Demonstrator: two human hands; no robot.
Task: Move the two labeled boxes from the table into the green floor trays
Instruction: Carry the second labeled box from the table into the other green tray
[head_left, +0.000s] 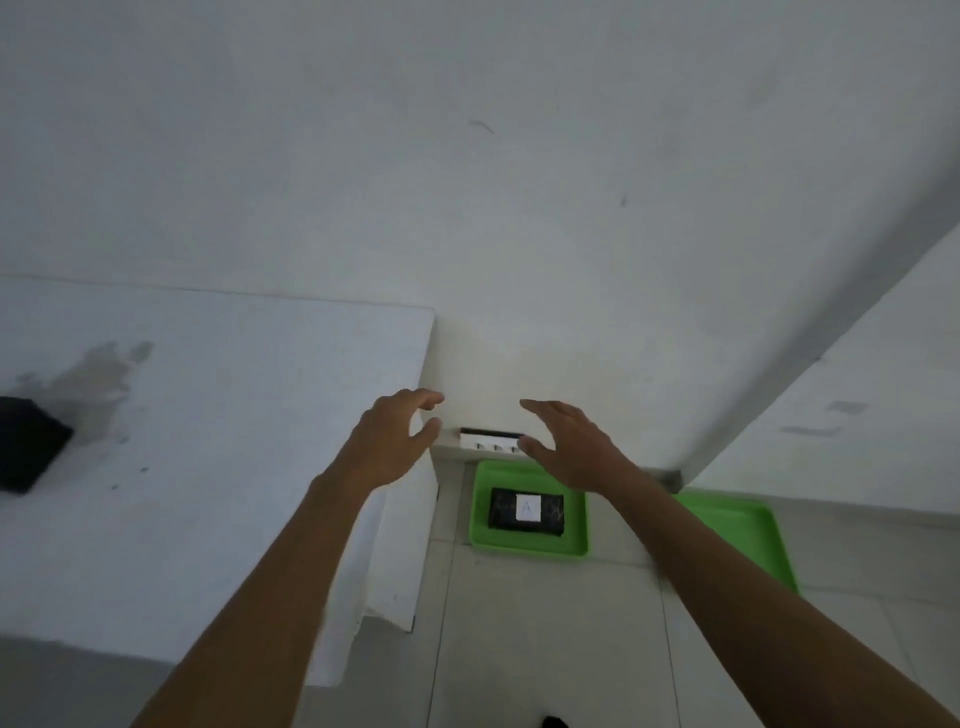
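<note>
A black box with a white label marked A (525, 511) lies flat inside a green tray (529, 546) on the tiled floor. A second green tray (753, 540) sits to its right, partly hidden behind my right forearm. Another black box (28, 444) rests at the far left edge of the white table (208, 441), its label out of sight. My left hand (387, 441) hovers over the table's right corner, fingers spread, holding nothing. My right hand (576, 447) is raised above the first tray, fingers apart and empty.
A white power strip (491, 440) lies on the floor against the white wall just behind the first tray. A white wall or panel (857, 415) closes in the right side. A dark stain marks the tabletop near the left box.
</note>
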